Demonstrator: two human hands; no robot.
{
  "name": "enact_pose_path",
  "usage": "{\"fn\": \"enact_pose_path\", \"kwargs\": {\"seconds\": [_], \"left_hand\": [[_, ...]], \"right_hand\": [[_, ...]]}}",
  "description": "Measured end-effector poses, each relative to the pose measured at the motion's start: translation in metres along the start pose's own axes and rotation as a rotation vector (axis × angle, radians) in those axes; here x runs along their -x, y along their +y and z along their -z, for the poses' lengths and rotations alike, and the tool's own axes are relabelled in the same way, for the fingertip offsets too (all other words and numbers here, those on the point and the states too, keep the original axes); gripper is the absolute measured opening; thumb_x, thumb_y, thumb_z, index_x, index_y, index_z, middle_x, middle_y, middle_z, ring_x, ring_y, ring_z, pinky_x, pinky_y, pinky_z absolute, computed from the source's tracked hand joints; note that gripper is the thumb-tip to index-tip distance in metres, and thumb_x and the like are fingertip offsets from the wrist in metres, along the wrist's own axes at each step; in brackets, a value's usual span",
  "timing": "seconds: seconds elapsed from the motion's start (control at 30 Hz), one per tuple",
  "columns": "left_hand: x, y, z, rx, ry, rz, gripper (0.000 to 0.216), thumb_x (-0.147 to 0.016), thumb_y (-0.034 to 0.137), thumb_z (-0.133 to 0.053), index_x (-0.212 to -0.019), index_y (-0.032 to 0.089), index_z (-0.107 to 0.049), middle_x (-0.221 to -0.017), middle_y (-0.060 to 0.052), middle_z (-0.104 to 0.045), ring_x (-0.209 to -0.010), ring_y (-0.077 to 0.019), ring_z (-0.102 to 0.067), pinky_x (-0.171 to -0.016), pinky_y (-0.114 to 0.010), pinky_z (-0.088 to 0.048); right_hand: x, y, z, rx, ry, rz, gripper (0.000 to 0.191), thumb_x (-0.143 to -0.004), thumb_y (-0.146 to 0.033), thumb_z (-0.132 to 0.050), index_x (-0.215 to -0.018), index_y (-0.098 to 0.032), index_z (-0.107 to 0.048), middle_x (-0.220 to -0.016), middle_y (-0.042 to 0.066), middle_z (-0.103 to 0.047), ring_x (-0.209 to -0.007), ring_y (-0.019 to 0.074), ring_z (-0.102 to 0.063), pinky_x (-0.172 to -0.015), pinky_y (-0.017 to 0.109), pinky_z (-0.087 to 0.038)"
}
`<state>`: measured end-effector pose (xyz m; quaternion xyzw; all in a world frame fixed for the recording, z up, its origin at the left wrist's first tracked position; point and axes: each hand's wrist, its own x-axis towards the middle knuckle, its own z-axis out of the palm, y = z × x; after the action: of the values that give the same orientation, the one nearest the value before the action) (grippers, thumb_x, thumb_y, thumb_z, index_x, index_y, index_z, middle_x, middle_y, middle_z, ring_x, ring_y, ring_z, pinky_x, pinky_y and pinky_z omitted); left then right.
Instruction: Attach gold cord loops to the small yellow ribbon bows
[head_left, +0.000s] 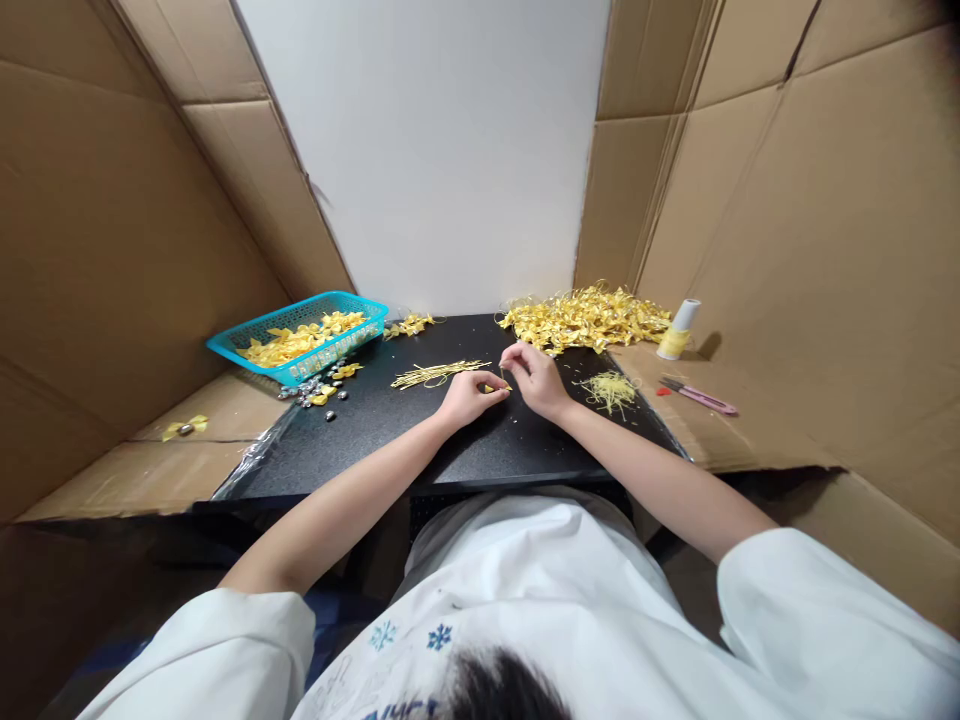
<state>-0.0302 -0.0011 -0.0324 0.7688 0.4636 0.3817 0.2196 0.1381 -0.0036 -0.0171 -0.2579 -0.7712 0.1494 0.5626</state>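
Note:
Over the black tabletop (360, 450), my left hand (466, 400) is closed in a pinch on a small yellow ribbon bow (495, 388), partly hidden by its fingers. Just beside it my right hand (537, 382) pinches with thumb and forefinger; what is between those fingertips is too small to make out. A bundle of thin gold ties (431, 374) lies to the left of my left hand. To the right of my right hand is a small heap of short yellow thread pieces (611, 390).
At the left stands a blue basket (300, 372) of yellow bows, with silver beads (330, 416) in front. Yellow bows are piled (592, 318) at the back right. A thread cone (679, 330) and pink-handled snips (701, 397) rest on the right cardboard. Cardboard walls (840, 230) flank both sides.

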Motion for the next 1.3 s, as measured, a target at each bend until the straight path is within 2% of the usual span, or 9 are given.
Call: {"fn": "enact_pose_path", "kwargs": {"seconds": [0.1,0.2,0.3,0.47,0.77,0.97,1.1,1.2,1.3], "left_hand": [[0.001,0.005,0.001,-0.085,0.023,-0.005,0.013,-0.076,0.028,-0.068,-0.08,0.019,-0.075,-0.085,-0.002,-0.075,-0.082,-0.0186,-0.067,-0.079,-0.029,-0.047],[0.001,0.007,0.002,-0.145,0.077,-0.042,0.01,-0.077,0.025,-0.066,-0.081,0.02,-0.075,-0.089,-0.002,-0.076,-0.088,-0.0196,-0.067,-0.085,-0.032,-0.046],[0.0,0.007,0.003,-0.209,0.072,-0.084,0.012,-0.079,0.024,-0.065,-0.084,0.021,-0.075,-0.092,-0.003,-0.075,-0.089,-0.02,-0.066,-0.09,-0.035,-0.044],[-0.002,0.003,0.004,-0.297,0.033,-0.11,0.024,-0.086,0.024,-0.055,-0.099,0.02,-0.075,-0.096,-0.005,-0.073,-0.091,-0.0204,-0.063,-0.094,-0.038,-0.042],[-0.006,-0.006,0.002,-0.339,-0.07,-0.061,0.029,-0.085,0.025,-0.052,-0.102,0.021,-0.075,-0.1,-0.007,-0.068,-0.101,-0.023,-0.059,-0.099,-0.041,-0.041],[-0.003,-0.007,0.008,-0.373,-0.072,-0.089,0.058,-0.07,0.035,-0.07,-0.126,0.022,-0.061,-0.124,-0.009,-0.056,-0.118,-0.0285,-0.049,-0.104,-0.045,-0.037],[-0.006,-0.009,0.007,-0.348,-0.168,-0.184,0.037,-0.08,0.045,-0.064,-0.111,0.026,-0.07,-0.121,-0.006,-0.063,-0.115,-0.0268,-0.052,-0.104,-0.047,-0.036],[-0.01,-0.013,0.005,-0.325,-0.183,-0.186,0.026,-0.084,0.04,-0.061,-0.1,0.025,-0.074,-0.111,-0.006,-0.067,-0.107,-0.0249,-0.057,-0.1,-0.045,-0.039],[-0.012,-0.017,0.005,-0.278,-0.189,-0.208,0.024,-0.084,0.035,-0.06,-0.099,0.023,-0.075,-0.107,-0.006,-0.068,-0.102,-0.0231,-0.06,-0.097,-0.041,-0.043]], "right_hand": [[-0.007,0.002,0.01,-0.141,0.191,-0.056,0.019,-0.095,-0.037,-0.048,-0.087,-0.021,-0.052,-0.082,0.001,-0.064,-0.072,0.0115,-0.06,-0.071,0.026,-0.048],[-0.011,0.006,0.018,-0.232,0.27,-0.099,0.025,-0.094,-0.046,-0.049,-0.087,-0.022,-0.05,-0.082,0.0,-0.066,-0.062,0.0083,-0.058,-0.064,0.023,-0.049],[-0.013,0.01,0.02,-0.317,0.277,-0.164,0.031,-0.09,-0.052,-0.053,-0.086,-0.022,-0.048,-0.078,-0.002,-0.065,-0.054,0.0063,-0.056,-0.056,0.021,-0.048],[-0.014,0.018,0.017,-0.482,0.289,-0.306,0.035,-0.083,-0.053,-0.061,-0.085,-0.022,-0.046,-0.073,-0.005,-0.061,-0.055,0.0067,-0.059,-0.056,0.021,-0.052],[-0.015,0.027,0.017,-0.637,0.19,-0.571,0.025,-0.076,-0.032,-0.072,-0.083,-0.019,-0.052,-0.071,-0.004,-0.061,-0.061,0.0082,-0.062,-0.064,0.024,-0.057],[-0.013,0.026,0.015,-0.701,0.136,-0.624,0.026,-0.073,-0.03,-0.076,-0.082,-0.019,-0.054,-0.071,-0.004,-0.064,-0.062,0.0082,-0.064,-0.067,0.025,-0.058],[-0.014,0.025,0.015,-0.715,0.142,-0.639,0.025,-0.074,-0.03,-0.075,-0.082,-0.019,-0.054,-0.07,-0.004,-0.064,-0.062,0.0081,-0.064,-0.067,0.024,-0.058],[-0.016,0.027,0.017,-0.695,0.209,-0.638,0.025,-0.075,-0.028,-0.074,-0.081,-0.019,-0.052,-0.07,-0.004,-0.064,-0.061,0.0076,-0.063,-0.066,0.024,-0.057],[-0.018,0.031,0.019,-0.658,0.267,-0.622,0.025,-0.076,-0.028,-0.074,-0.081,-0.019,-0.051,-0.07,-0.004,-0.063,-0.059,0.0069,-0.062,-0.065,0.023,-0.057]]}}
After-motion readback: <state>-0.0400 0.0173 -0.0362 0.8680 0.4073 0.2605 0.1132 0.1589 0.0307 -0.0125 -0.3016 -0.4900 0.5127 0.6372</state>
